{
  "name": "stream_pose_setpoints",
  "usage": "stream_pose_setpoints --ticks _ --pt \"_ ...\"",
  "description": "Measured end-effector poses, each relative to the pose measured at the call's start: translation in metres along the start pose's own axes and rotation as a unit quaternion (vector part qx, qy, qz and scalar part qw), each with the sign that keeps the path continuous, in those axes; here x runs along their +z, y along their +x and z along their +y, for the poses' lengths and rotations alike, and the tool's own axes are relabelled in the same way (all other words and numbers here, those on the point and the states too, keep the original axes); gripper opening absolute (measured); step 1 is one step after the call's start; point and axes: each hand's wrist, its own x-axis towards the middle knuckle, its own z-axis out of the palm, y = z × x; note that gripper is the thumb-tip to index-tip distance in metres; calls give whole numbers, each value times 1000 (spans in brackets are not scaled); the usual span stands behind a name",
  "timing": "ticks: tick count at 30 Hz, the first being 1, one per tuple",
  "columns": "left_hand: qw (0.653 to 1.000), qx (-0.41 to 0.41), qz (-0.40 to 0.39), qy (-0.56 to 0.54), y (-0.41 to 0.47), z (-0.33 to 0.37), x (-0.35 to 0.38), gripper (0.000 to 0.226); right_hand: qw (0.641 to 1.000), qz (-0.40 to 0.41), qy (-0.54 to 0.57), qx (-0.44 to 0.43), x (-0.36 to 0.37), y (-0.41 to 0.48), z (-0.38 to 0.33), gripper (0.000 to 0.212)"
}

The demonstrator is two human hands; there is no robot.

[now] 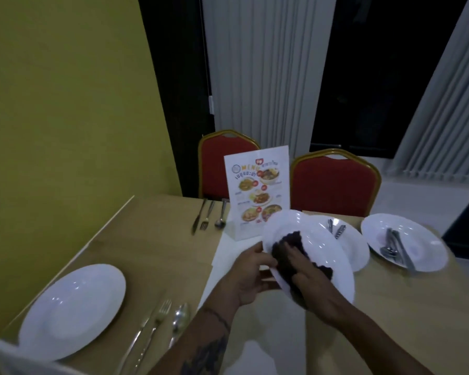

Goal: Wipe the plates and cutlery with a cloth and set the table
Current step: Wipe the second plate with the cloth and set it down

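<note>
My left hand (251, 277) grips the near left rim of a white plate (328, 262) held tilted above the table. My right hand (309, 285) presses a dark cloth (290, 243) flat against the plate's face. Behind it lies a second white plate (356, 249) holding some cutlery (336, 230). Farther right, another plate (428, 253) carries several utensils (397, 246). At the near left a plate (73, 311) rests on the table with a knife, fork (157, 318) and spoon (179, 320) to its right. A knife, fork and spoon (207, 216) lie at the far edge.
A standing menu card (256, 185) is at the middle of the wooden table (146, 244), on a white runner (228, 255). Two red chairs (333, 182) stand behind the far edge. A yellow wall is at left, curtains at the back.
</note>
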Motion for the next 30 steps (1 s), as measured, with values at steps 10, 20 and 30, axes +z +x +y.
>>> stream_pose_setpoints --ticks 10,20,30 --pt "997 -45 -56 40 -15 37 -115 40 982 23 -178 53 78 54 -35 73" --pt "992 15 -92 89 -20 74 -151 45 915 191 -319 158 47 104 -75 75" --pt "990 2 -132 -49 -28 66 -165 64 939 294 -1 181 17 82 -65 48"
